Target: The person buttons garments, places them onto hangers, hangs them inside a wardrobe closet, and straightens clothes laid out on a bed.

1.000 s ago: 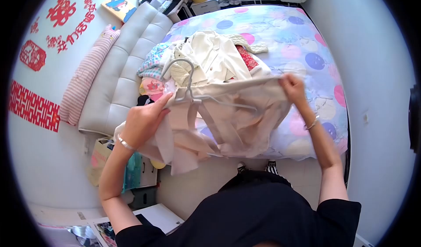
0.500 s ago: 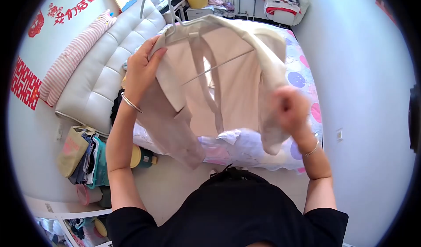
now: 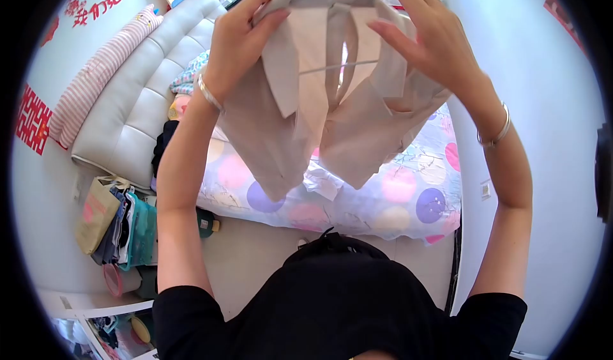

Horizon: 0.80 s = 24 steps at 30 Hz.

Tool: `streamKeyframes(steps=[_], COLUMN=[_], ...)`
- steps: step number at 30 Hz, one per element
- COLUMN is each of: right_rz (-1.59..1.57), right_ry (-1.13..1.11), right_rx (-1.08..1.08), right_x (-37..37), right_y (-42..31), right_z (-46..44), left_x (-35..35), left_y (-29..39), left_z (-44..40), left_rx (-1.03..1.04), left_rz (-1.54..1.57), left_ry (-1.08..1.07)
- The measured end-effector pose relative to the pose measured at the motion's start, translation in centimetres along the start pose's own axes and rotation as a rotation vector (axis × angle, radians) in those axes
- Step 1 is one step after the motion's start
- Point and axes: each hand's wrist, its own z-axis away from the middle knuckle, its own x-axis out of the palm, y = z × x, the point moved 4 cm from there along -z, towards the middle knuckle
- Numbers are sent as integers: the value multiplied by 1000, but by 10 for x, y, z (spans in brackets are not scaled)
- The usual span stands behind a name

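Observation:
A beige jacket (image 3: 255, 130) hangs raised in front of me, its inside and lapels facing me. My left hand (image 3: 246, 37) is closed on the jacket's left shoulder near the collar. At the right shoulder, my right hand (image 3: 424, 34) has its thumb and fingers apart, with the cloth beside and below it. A thin grey hanger bar (image 3: 338, 67) shows across the inside of the jacket; the hook is not visible. A small white piece (image 3: 322, 181) shows on the bed below the hem.
The bed (image 3: 389, 216) with a dotted sheet lies beyond the jacket. Left are a padded headboard (image 3: 137, 98), a striped long pillow (image 3: 102, 72), a beige bag (image 3: 98, 214) and a teal basket (image 3: 142, 232). A white wall (image 3: 530, 143) stands at the right.
The jacket has risen and now hangs with both lapels toward me. My right hand has moved up and inward from the jacket's right edge, and its fingers have spread. The hanger hook has gone from sight.

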Motion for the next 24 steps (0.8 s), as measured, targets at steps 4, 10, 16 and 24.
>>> streamKeyframes(steps=[4,10,16,24], right_rz=[-28,-97,62,55], right_ry=[-174,-65,-66,-80], right_rx=[53,156,165,278], right_x=[18,2,-18,-12], right_y=[13,55,100,96], right_z=[-35,-85,-108,-95], left_x=[3,-20,15,146], left_y=[15,44,7,-80], left_z=[-39,-85,52,140], left_rx=[-63,580,311,-496], left_rz=[86,-529,-140,-22], left_ry=[-107,117,359,182])
